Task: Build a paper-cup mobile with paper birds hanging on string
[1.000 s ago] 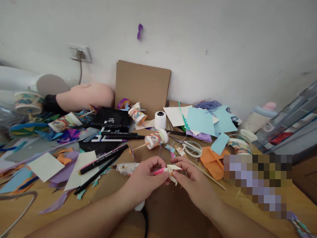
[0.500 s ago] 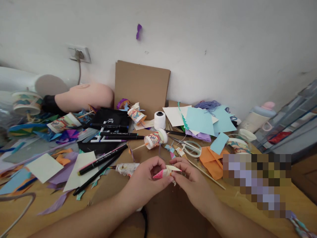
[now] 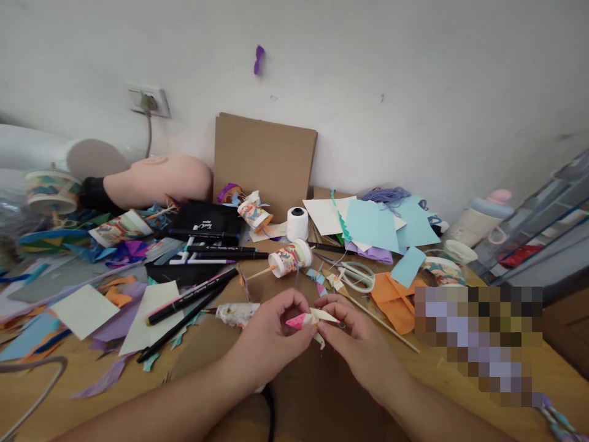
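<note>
Between my two hands, over the brown cardboard, is a small paper crane (image 3: 313,316) in cream with pink wing tips. My left hand (image 3: 275,325) pinches it on the left side with thumb and fingers. From the right, my right hand (image 3: 350,328) grips it the same way, the fingertips of both hands nearly meeting. A white glue gun (image 3: 237,313) lies just past my left hand, partly hidden by it. Beyond the hands, a patterned paper cup (image 3: 289,258) rests on its side with a stick through it.
Scissors (image 3: 356,276), a wooden stick (image 3: 384,324) and orange paper (image 3: 391,301) lie to the right. Markers (image 3: 188,298) and paper scraps (image 3: 85,312) cover the left. Behind stand a white thread spool (image 3: 297,224) and a cardboard sheet (image 3: 264,162) against the wall.
The paper crane has turned slightly between my fingers, its wings now spread flatter and both pink tips showing. My hands have barely moved.
</note>
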Available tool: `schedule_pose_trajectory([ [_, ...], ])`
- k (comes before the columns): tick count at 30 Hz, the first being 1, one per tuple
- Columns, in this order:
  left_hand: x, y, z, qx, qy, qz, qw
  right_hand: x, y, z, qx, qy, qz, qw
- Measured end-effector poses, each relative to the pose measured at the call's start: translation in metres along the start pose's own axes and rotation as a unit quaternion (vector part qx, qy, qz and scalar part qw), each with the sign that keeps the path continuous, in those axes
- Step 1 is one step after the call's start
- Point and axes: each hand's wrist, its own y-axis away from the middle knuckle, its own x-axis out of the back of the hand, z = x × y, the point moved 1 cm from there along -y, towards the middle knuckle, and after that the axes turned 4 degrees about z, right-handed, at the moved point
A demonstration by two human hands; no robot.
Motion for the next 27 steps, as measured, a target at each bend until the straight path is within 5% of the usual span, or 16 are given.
schedule_pose_trajectory([
  [14, 0.005, -0.003, -0.004, 0.035, 0.139, -0.021, 0.989, 0.001, 0.001, -0.004, -0.015, -0.061, 0.010, 0.998],
  [20, 0.005, -0.006, -0.009, 0.096, 0.233, -0.061, 0.966, 0.005, 0.000, 0.002, -0.003, -0.070, 0.042, 0.997],
  [27, 0.005, -0.003, -0.003, 0.133, 0.295, -0.097, 0.941, 0.004, -0.001, 0.004, 0.012, -0.071, 0.002, 0.997],
])
